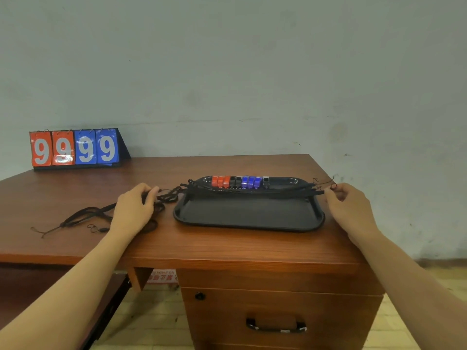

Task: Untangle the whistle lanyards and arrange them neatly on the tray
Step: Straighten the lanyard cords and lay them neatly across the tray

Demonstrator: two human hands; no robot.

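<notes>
Hands pinching lanyards — stretched across tray

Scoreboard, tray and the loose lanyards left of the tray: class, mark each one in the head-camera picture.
Scoreboard (75,149): head view, on the middle of its number cards.
Tray (249,213): head view, on its bare black floor.
Loose lanyards (86,213): head view, on the black cords lying on the desk.

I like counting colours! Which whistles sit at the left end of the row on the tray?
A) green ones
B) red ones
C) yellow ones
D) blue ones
B: the red whistles stand at the left end of the row at the back of the black tray, with black ones and then blue whistles further right.
</notes>
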